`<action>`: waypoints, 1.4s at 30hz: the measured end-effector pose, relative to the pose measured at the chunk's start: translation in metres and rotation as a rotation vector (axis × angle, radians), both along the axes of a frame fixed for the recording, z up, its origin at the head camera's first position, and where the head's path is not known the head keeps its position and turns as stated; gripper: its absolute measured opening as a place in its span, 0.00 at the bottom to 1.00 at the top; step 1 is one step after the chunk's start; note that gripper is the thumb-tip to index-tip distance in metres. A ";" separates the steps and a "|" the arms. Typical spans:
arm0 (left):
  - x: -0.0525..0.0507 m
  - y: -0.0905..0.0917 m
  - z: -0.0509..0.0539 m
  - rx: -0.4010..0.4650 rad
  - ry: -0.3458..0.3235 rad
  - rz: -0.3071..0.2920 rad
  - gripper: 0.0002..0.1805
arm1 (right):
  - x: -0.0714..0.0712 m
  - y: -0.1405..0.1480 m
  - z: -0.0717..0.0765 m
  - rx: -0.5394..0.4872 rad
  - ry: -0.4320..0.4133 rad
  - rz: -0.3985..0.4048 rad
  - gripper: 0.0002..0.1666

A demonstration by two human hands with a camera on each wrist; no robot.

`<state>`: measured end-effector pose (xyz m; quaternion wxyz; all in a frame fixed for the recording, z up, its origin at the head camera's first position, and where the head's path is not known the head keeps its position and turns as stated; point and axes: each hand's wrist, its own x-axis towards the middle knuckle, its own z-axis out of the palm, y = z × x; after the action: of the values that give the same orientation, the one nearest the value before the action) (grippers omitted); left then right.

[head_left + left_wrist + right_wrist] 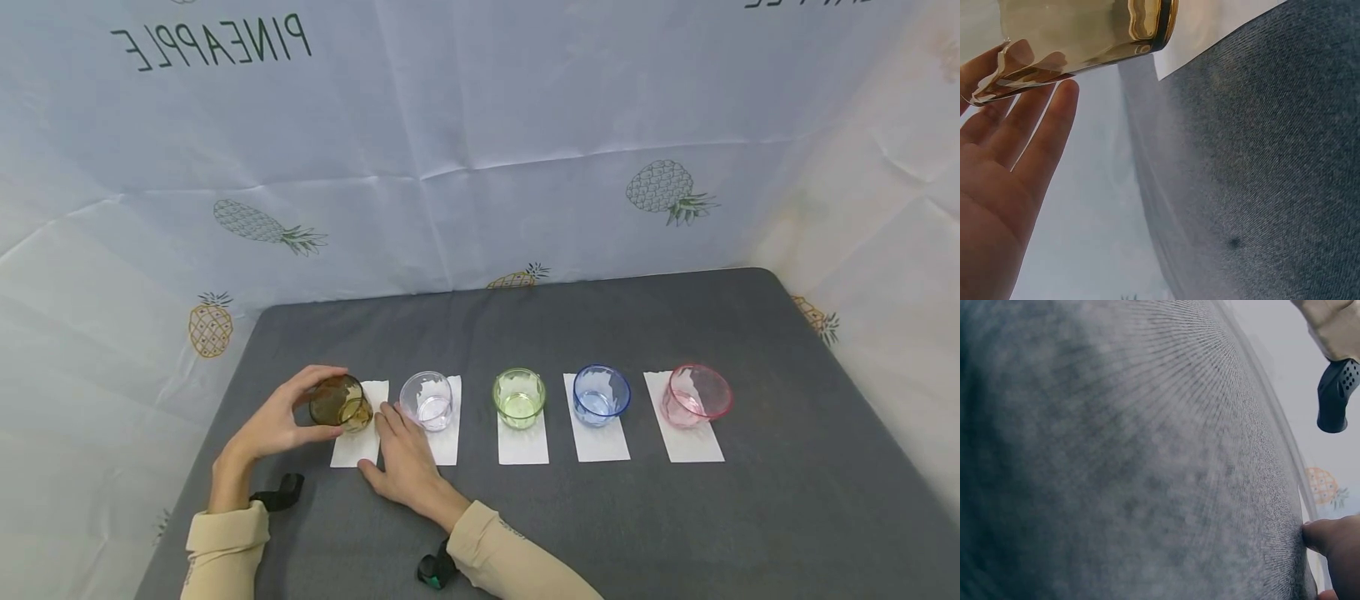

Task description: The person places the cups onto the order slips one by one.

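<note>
At the left end of the row, my left hand (pixel 273 417) holds an amber glass (pixel 337 402) between thumb and fingers. The glass is tilted, its base toward the right, over a white paper slip (pixel 352 452). In the left wrist view, fingers (pixel 1063 103) lie along the side of the amber glass (pixel 1072 31). My right hand (pixel 408 467) rests low over the table with fingers extended, its fingertips at that slip's right edge. Just beyond it stands a clear glass (pixel 426 400) on another slip (pixel 447 450). Only the right thumb (pixel 1329 537) shows plainly in the right wrist view.
To the right stand a green glass (pixel 519 400), a blue glass (pixel 602 396) and a pink glass (pixel 696 396), each on a white paper slip. A dark grey cloth (pixel 600 525) covers the table. Pineapple-print white curtains (pixel 480 100) hang behind and at the sides.
</note>
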<state>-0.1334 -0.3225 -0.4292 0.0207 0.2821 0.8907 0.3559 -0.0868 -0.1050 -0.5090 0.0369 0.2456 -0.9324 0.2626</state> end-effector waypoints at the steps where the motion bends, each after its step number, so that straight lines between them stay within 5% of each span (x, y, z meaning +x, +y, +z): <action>1: 0.000 0.000 -0.001 -0.004 0.001 0.000 0.43 | 0.000 0.000 0.000 -0.001 0.003 -0.001 0.39; 23: 0.000 0.004 -0.009 -0.065 0.009 0.037 0.43 | 0.000 0.000 0.000 -0.012 -0.026 -0.002 0.42; 42: 0.004 0.008 -0.017 -0.062 -0.074 0.117 0.39 | 0.000 0.000 -0.001 -0.028 -0.035 0.003 0.43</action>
<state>-0.1296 -0.3149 -0.4462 0.0416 0.2155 0.9148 0.3391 -0.0871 -0.1045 -0.5100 0.0234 0.2420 -0.9288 0.2798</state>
